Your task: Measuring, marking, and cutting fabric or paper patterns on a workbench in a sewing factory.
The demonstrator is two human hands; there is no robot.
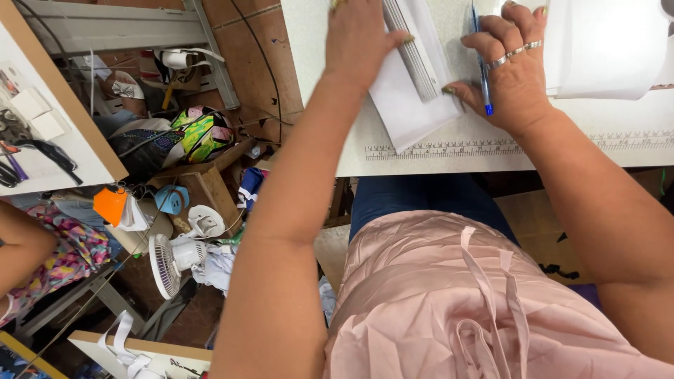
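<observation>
- looking down from head height at a person seated at a white worktable (421, 158) with a printed ruler scale along its near edge.
- left hand (359, 38) lies flat, fingers spread narrow, pressing on a clear plastic ruler (411, 56) that rests over a piece of white fabric (407, 105).
- white fabric sits near the table's front edge, one corner pointing toward the person, between the two hands.
- right hand (512, 70), with rings on two fingers, grips a blue pen (483, 74) with its tip pointing toward the table's near edge; the thumb touches the fabric's right edge.
- larger sheet of white material (607, 45) lies just right of the right hand.
- pink satin garment (435, 302) covers the person's lap.
- small white fan (172, 260) stands on the cluttered floor to the left.
- another person's arm (21, 242) shows at the far left edge.
</observation>
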